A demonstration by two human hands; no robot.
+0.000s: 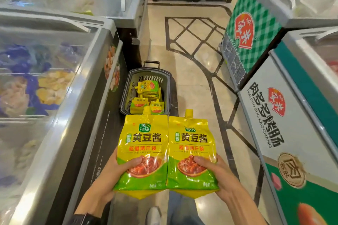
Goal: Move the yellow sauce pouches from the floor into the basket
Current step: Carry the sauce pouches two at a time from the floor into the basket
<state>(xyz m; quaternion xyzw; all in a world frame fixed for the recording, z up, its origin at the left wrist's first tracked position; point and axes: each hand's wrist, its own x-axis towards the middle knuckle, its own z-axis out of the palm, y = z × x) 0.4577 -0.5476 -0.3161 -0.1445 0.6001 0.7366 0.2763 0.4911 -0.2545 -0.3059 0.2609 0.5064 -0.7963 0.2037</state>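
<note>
My left hand (117,168) grips one yellow pouch (144,144) near its bottom, and my right hand (217,171) grips a second pouch (192,144) the same way. Both are in the air, just short of the basket (168,86). Gripped so low, a heavy top could flop and slip free. The basket stands tight against the freezer (54,133), with open floor (192,71) to the right.

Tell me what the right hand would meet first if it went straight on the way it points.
Probably the grey basket on the floor ahead, though it sits lower than the right hand and its pouch; depth is unclear.
</note>
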